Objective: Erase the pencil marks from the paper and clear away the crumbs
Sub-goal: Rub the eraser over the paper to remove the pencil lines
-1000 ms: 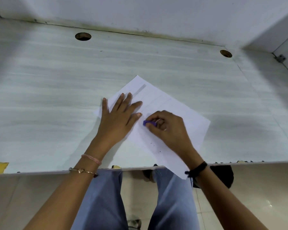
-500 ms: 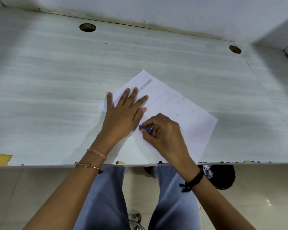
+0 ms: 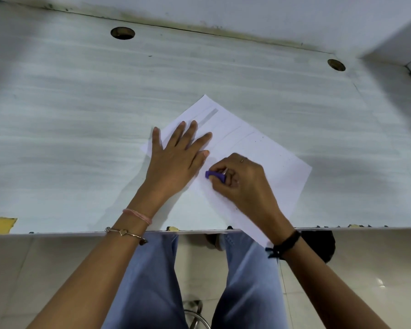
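Note:
A white sheet of paper point(image 3: 278, 167) lies turned like a diamond on the pale desk point(image 3: 81, 115), its near corner hanging over the front edge. A grey pencil band point(image 3: 209, 116) and faint pencil lines show near its far corner, with small dark crumbs point(image 3: 259, 138) scattered on the right half. My left hand point(image 3: 178, 157) lies flat with fingers spread on the sheet's left part. My right hand point(image 3: 240, 181) pinches a purple eraser point(image 3: 215, 175) whose tip touches the paper just right of my left little finger.
Two round cable holes point(image 3: 122, 33) point(image 3: 336, 65) sit near the back wall. A side panel closes the right end. A yellow patch point(image 3: 0, 224) marks the front edge at left. My legs in blue jeans point(image 3: 152, 281) are below the desk.
My right hand with the eraser has slid slightly left and nearer along the paper, close to my left hand. My left hand stays flat on the sheet. The camera view shifted a little.

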The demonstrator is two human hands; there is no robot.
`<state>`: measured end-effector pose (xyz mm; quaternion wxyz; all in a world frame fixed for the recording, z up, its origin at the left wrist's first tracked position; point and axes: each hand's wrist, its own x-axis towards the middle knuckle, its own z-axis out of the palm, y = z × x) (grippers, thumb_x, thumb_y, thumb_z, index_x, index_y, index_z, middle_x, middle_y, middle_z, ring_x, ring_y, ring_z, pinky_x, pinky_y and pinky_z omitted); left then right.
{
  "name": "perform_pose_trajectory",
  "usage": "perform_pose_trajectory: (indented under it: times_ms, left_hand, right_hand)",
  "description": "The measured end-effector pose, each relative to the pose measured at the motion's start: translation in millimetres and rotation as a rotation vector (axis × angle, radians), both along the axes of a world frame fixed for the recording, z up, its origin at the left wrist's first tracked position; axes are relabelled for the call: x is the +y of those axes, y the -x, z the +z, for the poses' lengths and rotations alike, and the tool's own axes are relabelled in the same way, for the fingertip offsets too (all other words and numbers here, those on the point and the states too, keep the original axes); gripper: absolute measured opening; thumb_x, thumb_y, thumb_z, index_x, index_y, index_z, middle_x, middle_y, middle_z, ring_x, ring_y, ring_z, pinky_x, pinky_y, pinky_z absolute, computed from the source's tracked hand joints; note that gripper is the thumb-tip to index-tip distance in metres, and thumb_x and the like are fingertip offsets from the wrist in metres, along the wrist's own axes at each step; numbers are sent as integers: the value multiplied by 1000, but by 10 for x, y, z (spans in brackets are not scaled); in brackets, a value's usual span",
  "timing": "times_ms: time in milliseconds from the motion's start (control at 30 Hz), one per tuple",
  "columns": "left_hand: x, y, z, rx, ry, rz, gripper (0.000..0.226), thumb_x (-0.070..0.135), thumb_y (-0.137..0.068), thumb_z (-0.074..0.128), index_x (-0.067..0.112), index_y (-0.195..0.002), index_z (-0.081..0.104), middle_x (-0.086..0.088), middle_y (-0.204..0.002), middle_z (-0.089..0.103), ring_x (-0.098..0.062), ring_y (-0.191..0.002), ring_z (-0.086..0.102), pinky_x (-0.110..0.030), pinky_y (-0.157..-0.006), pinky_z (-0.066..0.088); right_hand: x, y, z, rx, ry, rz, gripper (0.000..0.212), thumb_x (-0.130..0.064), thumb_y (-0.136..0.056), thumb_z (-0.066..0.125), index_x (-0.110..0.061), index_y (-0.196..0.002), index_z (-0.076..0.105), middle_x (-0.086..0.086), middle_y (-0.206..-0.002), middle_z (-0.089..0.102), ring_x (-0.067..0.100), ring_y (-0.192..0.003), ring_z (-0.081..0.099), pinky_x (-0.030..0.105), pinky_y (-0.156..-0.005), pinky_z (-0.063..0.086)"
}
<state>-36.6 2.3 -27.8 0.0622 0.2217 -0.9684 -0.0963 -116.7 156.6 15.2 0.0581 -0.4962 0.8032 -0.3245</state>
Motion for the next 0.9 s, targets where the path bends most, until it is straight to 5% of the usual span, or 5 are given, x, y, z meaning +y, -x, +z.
perform_pose_trajectory:
  times_ms: [100, 267, 467, 700, 900]
  left_hand:
    - [12, 6, 10, -6, -8, 13, 51, 48, -99, 10, 42, -149, 7, 7, -161, -3, -14, -148, -7, -59, -111, -8]
    - [11, -19, -6, 32, 32, -8, 57, 49, -95, 0, 40, -150, 13, 4, -161, 4, -17, -148, 0, -62, -111, -3]
    - [11, -3, 11, -3, -9, 19, 50, 47, -100, 11, 43, -149, 6, 7, -161, -3, -14, -148, -7, -59, -112, -7]
    - [3, -24, 0, 23, 11, -3, 54, 50, -97, 5, 42, -149, 11, 5, -161, 1, -16, -148, -2, -61, -111, -5]
    - [18, -12, 29, 9, -27, 17, 49, 47, -100, 13, 44, -149, 8, 8, -161, -3, -13, -148, -7, -59, -112, -8]
  right_hand:
    - [-46, 105, -5, 31, 6, -88, 6, -13, -79, 71, -14, -84, 70, 1, -79, 65, 11, -67, 53, 28, -67, 48]
    - [51, -224, 11, -53, -17, 69, 10, -10, -78, 72, -15, -86, 71, -3, -79, 61, 12, -62, 49, 17, -60, 43]
    - [-31, 261, -2, -11, 10, -157, 9, -13, -79, 71, -15, -88, 71, 1, -82, 64, 12, -69, 52, 30, -68, 47]
    - [52, -95, 7, -12, 1, 78, 11, -9, -78, 73, -14, -88, 72, -3, -78, 61, 3, -59, 46, 12, -61, 40]
    - [-67, 354, 21, -38, -6, -149, 8, -13, -79, 71, -16, -87, 71, 0, -83, 63, 12, -69, 53, 26, -66, 45]
